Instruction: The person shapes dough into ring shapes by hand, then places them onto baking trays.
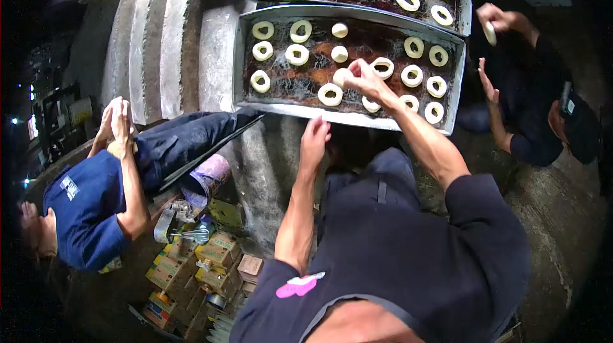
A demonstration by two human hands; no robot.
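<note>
My right hand (367, 81) reaches over the near tray (345, 117), its fingers closed on a pale dough ball (341, 78) low over the tray's dark surface. Just below that ball lies a dough ring (330, 94), and another ring (382, 68) is right of my fingers. Two round balls, one of them here (339, 53), sit above in the middle. Outside the tray's near edge, my left hand (315, 140) is loosely curled with fingers slightly apart and nothing visible in it.
Beyond is a second tray (469, 4) with rings and balls. A person at left (89, 196) presses their hands together. At right, another person's hand (501, 18) holds dough. Boxes (217, 248) and a purple bucket (211, 174) stand at lower left, concrete steps (175, 55) at upper left.
</note>
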